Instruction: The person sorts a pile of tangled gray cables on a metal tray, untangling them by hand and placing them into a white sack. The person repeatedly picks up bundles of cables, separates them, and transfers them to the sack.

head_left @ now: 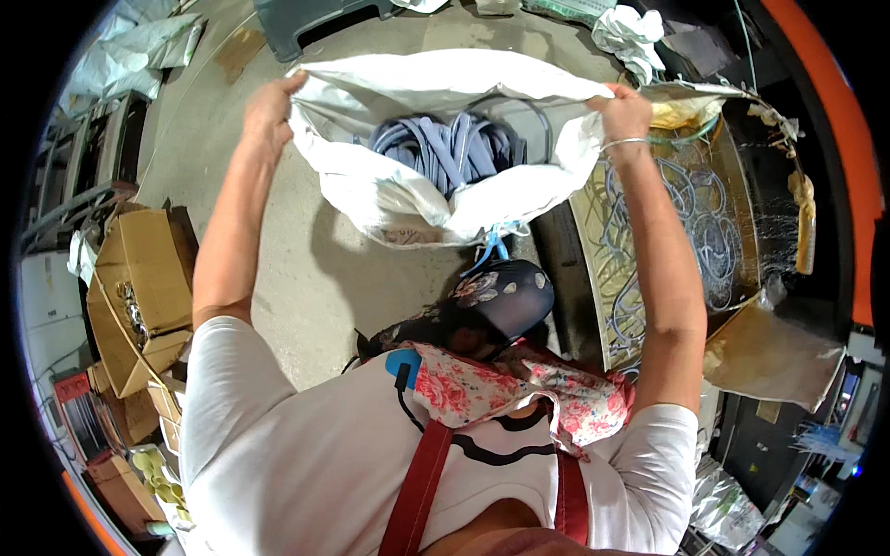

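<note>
Both my arms reach forward and hold a large white woven sack (371, 190) with its mouth spread wide. My left hand (269, 111) grips the left end of the rim, fingers closed on the fabric. At the right end of the rim, my right hand (623, 113) is closed on the sack too. Inside lie bundled grey-blue strips or tubing (450, 153), looped and folded together; their exact kind is unclear. A blue tie (491, 246) hangs from the sack's near edge.
To the right stands a shallow bin (593, 269) with coiled clear tubing (714, 250). At left sits an open cardboard box (153, 269). A dark grey plastic stool (311, 20) stands beyond the sack, on the concrete floor (287, 315). White bags (630, 37) lie far right.
</note>
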{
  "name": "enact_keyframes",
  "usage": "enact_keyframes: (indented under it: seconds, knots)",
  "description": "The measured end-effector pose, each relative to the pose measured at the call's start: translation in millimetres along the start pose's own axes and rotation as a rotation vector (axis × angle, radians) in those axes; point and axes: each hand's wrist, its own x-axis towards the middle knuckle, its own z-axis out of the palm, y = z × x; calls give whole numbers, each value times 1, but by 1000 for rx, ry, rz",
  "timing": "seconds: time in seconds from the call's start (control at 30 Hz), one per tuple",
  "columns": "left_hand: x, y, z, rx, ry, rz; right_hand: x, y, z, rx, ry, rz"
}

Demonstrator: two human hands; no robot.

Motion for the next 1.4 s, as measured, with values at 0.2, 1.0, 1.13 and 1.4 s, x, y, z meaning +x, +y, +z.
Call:
enact_keyframes:
  seconds: [0.2,1.0,1.13,1.4]
  knots:
    - [14,18,-20,244,90,198,27,-38,8,-83,-150,-223]
    - [66,-182,229,1008,-1480,466,-85,10,23,-43,40,-117]
    - [72,-174,210,959,-1442,239,-141,104,-84,-225,62,-359]
    - [-50,-62,151,640,-359,641,-238,253,-314,-1073,-12,556]
